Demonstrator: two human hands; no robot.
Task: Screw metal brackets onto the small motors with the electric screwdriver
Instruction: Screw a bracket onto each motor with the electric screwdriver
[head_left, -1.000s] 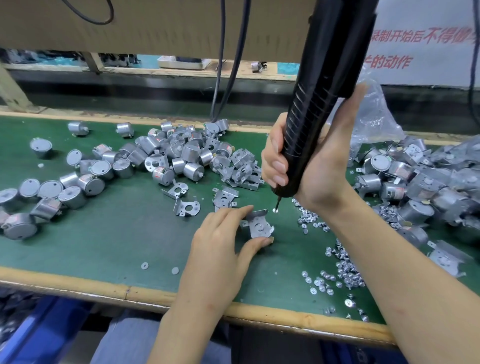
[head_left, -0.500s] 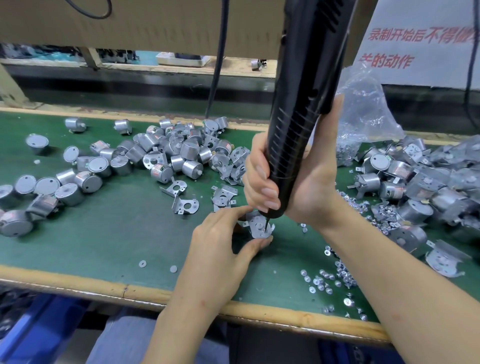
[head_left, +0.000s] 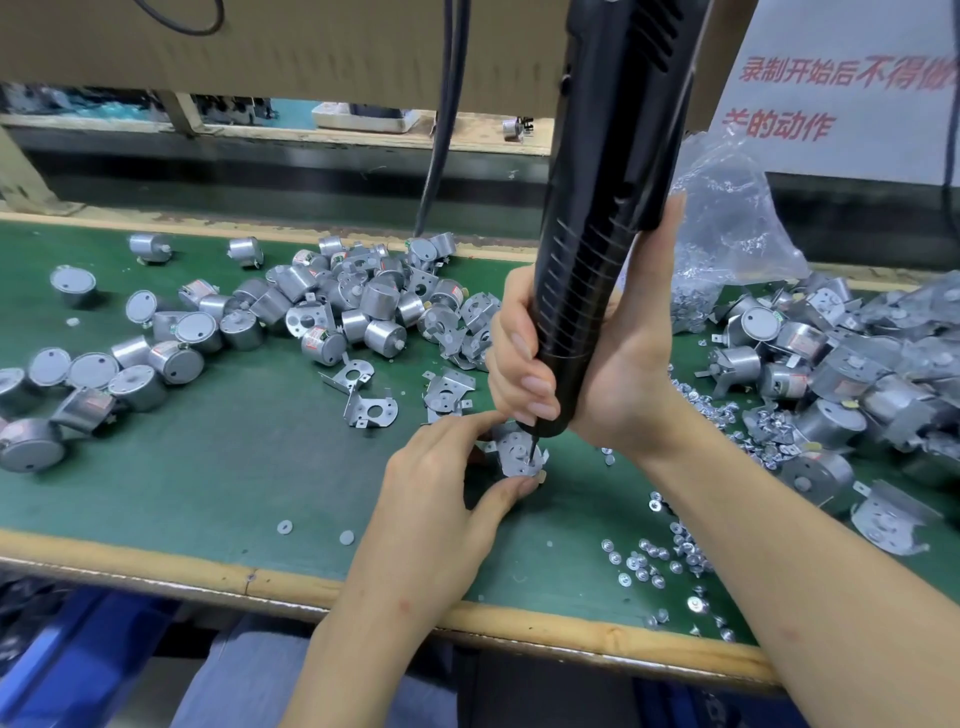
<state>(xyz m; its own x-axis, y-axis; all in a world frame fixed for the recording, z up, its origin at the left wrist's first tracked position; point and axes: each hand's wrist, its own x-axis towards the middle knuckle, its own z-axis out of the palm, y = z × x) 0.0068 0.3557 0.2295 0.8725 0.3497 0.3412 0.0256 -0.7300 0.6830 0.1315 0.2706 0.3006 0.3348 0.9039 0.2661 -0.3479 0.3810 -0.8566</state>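
Well inside the bench's wooden edge (head_left: 519, 621), left hand (head_left: 441, 499) pinches the bracket (head_left: 511, 454); right hand (head_left: 613, 374) grips the screwdriver (head_left: 602, 208).

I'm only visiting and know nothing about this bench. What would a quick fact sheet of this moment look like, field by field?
Right hand: grips the electric screwdriver, its bit down on the bracket
Left hand: pinches that bracket between index finger and thumb
Left side: pile of small motors, a few loose brackets
Right side: scattered screws, more motors, clear plastic bag
Surface: green bench mat with a wooden edge
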